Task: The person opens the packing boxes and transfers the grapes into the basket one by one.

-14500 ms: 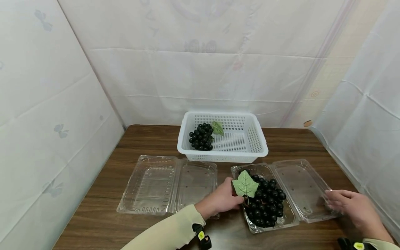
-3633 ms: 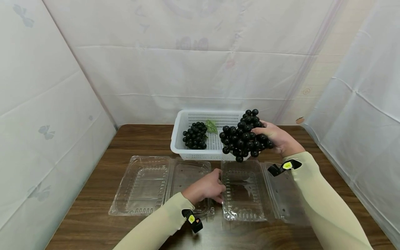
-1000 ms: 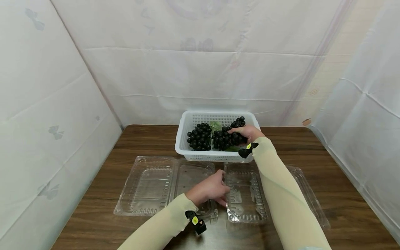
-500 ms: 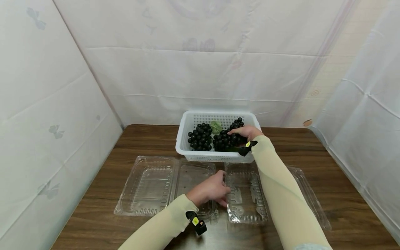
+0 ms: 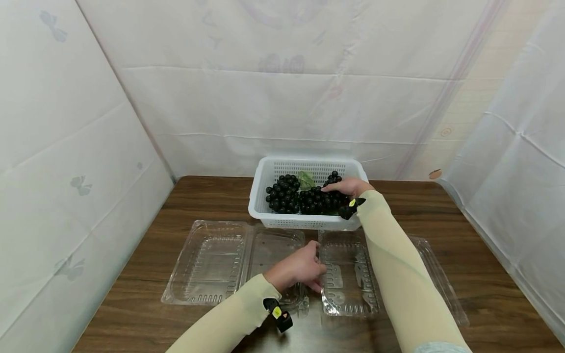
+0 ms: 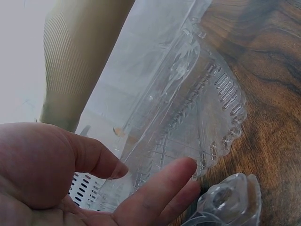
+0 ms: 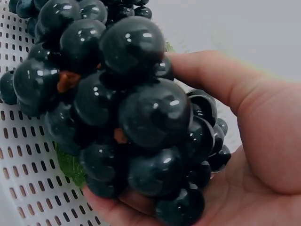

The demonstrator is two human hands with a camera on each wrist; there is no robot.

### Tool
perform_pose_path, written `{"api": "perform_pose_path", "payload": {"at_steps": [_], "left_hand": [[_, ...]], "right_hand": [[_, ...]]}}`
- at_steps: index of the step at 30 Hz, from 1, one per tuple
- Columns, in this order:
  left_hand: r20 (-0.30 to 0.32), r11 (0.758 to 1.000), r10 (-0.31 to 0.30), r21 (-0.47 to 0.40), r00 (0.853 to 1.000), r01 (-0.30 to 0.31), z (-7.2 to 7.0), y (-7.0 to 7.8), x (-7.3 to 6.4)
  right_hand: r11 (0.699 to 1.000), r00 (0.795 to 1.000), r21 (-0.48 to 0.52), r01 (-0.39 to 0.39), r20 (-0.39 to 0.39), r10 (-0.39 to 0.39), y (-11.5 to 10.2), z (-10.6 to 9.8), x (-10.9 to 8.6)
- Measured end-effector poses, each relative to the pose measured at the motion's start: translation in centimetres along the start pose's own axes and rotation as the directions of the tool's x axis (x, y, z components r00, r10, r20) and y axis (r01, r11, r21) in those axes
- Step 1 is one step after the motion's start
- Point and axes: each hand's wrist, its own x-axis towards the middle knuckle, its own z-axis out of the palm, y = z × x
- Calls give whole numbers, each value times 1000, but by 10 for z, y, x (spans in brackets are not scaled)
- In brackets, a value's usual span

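My right hand (image 5: 350,187) is inside the white plastic basket (image 5: 253,206), holding a bunch of black grapes (image 5: 320,201). In the right wrist view, the thumb lies along one side of the bunch (image 7: 136,117) and the fingers curl underneath; a green leaf shows below. Beside it in the basket lies another bunch of black grapes (image 5: 282,193) with a green leaf (image 5: 305,180). My left hand (image 5: 300,267) is at the left side of an open clear plastic clamshell container (image 5: 348,279). Its thumb and fingers are spread apart against the container's rim (image 6: 155,99).
A second open clear clamshell container (image 5: 212,260) lies on the left of the wooden table (image 5: 141,279), its lid (image 5: 273,245) beneath the left wrist. The right container's lid (image 5: 441,284) lies partly behind the right forearm. White sheets (image 5: 247,108) hang around the table.
Earlier, the right hand lifted the large grape bunch from the right container into the basket. Over the last second the bunch has sunk slightly lower there. The left hand stays at the container.
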Motion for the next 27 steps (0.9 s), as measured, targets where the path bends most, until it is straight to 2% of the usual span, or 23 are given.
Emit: {"api": "perform_pose_path", "payload": {"at_steps": [8, 12, 16, 22, 27], "left_hand": [[-14, 1000, 9, -5, 1000, -9, 0, 0, 1], [-20, 1000, 20, 9, 1000, -19, -3, 1, 0], [-13, 999, 27, 29, 1000, -27, -8, 2, -3], [-16, 989, 72, 127, 997, -69, -19, 6, -10], [-3, 951, 151, 274, 988, -145, -32, 8, -17]], "right_hand": [[1000, 1000, -2, 2, -11, -2, 3, -1, 0], [999, 999, 33, -14, -35, 15, 3, -1, -4], [993, 998, 113, -18, -51, 23, 2, 2, -8], [977, 997, 213, -15, -65, 29, -2, 9, -16], [982, 995, 186, 3, -100, 16, -4, 10, -26]]}}
